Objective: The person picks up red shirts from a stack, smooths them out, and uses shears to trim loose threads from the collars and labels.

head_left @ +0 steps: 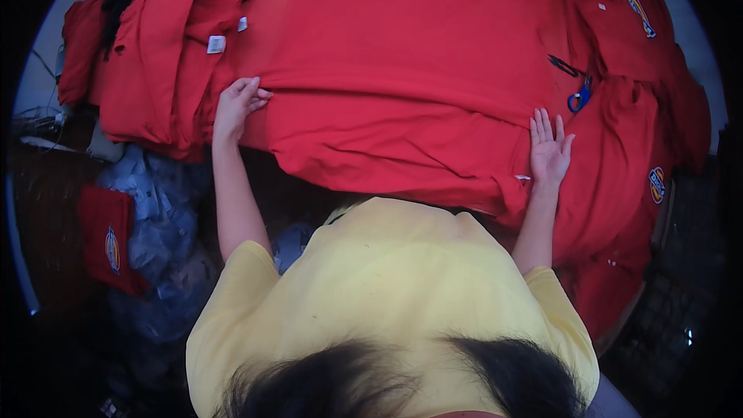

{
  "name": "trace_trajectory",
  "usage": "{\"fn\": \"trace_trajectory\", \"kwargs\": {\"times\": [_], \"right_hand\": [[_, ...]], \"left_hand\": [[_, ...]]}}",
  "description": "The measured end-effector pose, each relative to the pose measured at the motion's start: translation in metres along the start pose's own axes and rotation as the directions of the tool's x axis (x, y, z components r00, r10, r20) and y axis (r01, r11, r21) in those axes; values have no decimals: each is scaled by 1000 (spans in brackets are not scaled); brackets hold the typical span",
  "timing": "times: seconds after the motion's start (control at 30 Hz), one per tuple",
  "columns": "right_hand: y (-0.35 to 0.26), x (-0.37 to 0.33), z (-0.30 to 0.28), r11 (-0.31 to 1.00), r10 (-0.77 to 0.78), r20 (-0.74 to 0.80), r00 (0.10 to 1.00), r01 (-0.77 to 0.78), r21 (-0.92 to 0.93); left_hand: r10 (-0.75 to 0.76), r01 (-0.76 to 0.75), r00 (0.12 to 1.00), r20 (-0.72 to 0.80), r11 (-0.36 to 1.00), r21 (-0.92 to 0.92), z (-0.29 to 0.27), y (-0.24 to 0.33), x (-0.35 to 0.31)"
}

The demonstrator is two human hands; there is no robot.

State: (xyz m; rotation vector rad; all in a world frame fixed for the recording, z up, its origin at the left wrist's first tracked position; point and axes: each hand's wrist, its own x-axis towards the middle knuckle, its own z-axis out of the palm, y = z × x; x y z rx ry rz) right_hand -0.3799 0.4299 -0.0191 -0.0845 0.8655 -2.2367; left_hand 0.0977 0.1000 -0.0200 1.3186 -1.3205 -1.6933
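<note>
A large red garment (410,39) lies spread in front of me, with a straight fold running across it from side to side. Below that fold, the near part of the red cloth (387,147) hangs in loose wrinkles over the edge toward my body. At the fold's left end, my left hand (240,104) pinches the cloth between thumb and fingers. My right hand (549,147) rests palm up at the right end, its fingers stretched out and their tips against the garment. A small white tag (523,177) shows beside my right wrist.
Blue-handled scissors (579,94) and black thread snips (563,66) lie beyond my right hand. Stacked red garments (155,62) with white labels stand at left; more red garments (619,131) with round patches lie at right. Plastic bags (159,240) sit low at left.
</note>
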Motion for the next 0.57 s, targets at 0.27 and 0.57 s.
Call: {"fn": "trace_trajectory", "kwargs": {"times": [0.27,0.57], "right_hand": [[49,-36,83,-81,132,488,863,500,-862],[132,-46,106,-486,308,574,758,645,-590]], "left_hand": [[722,-465,677,144,268,844,99,32,-41],[470,-541,734,490,-31,840,200,-31,-54]]}}
